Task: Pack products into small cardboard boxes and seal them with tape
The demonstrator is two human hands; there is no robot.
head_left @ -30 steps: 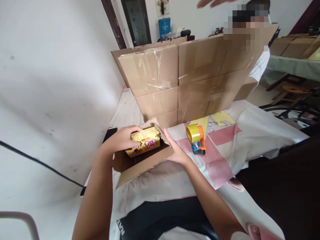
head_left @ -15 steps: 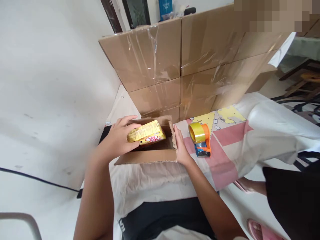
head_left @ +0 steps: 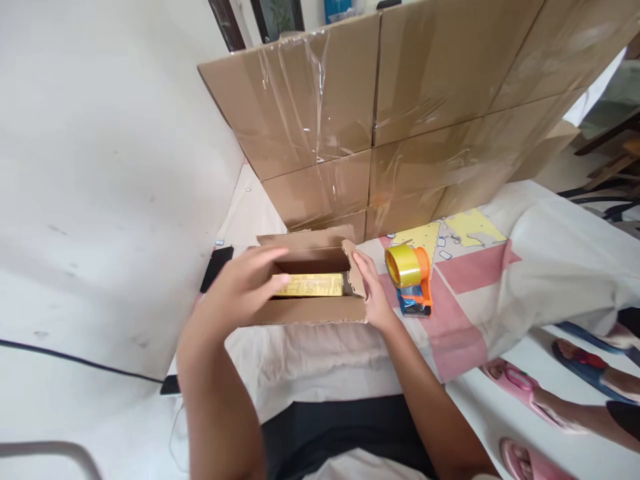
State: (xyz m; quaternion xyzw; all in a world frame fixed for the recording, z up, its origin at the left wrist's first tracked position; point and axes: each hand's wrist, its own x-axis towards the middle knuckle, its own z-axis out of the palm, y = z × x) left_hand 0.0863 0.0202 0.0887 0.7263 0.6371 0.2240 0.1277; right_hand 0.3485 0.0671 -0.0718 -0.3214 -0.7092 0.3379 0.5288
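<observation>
Contents have dropped level inside our open cardboard box [head_left: 315, 311], so they look settled. Our blurred left hand [head_left: 241, 288] is half open above it; we cannot tell whether its thumb touches anything. Our right hand [head_left: 377, 299] curves against the right flap [head_left: 354, 272], its grip unclear. Low inside lies the yellow packet [head_left: 317, 285], left end hidden behind our left hand.

Brown carton [head_left: 315, 311] at centre, yellow box [head_left: 317, 285] within, its blurred print perhaps darker, yellow tape roll [head_left: 407, 267], orange-and-blue dispenser [head_left: 426, 281] right of centre, tablecloth [head_left: 457, 333] patched pink, cream and yellow, white wall [head_left: 100, 167] at left
</observation>
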